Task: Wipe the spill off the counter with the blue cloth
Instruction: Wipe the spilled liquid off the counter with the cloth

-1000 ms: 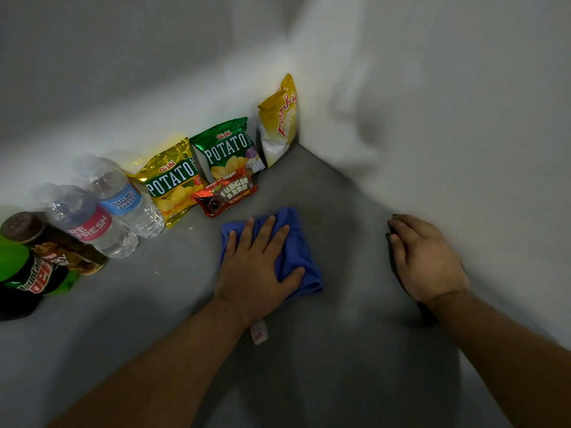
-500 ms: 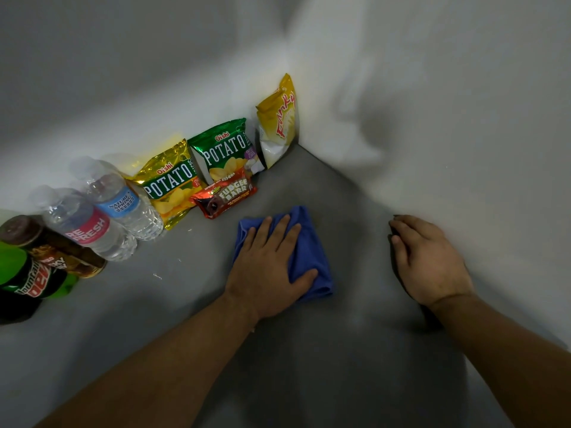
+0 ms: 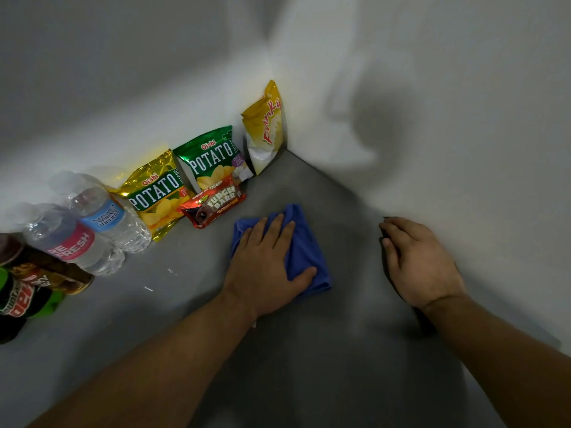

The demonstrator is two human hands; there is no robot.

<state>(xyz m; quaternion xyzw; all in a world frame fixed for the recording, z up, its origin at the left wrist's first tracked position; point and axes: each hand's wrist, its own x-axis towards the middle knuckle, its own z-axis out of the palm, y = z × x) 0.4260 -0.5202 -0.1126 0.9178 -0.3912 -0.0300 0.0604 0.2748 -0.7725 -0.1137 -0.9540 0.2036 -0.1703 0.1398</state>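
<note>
A: Where is the blue cloth (image 3: 304, 251)?
B: On the counter (image 3: 309, 366), pressed under the person's flat, spread left hand (image 3: 265, 270); the right hand (image 3: 420, 264) rests by the wall, holding nothing.
A: The risk?
B: A wide stroke could knock the fudge bar pack (image 3: 213, 205), or miss the pale specks (image 3: 148, 288) further left

Two plain white surfaces, the left wall (image 3: 117, 88) and the right wall (image 3: 482, 125), meet at a corner (image 3: 285, 118) behind a matt grey desk (image 3: 324, 350). Lighting is dim. A soft shadow (image 3: 380, 131) lies on the right wall.

L hand (image 3: 265, 267) flat on blue cloth (image 3: 304, 242), R hand (image 3: 420, 264) on counter (image 3: 309, 366).
</note>
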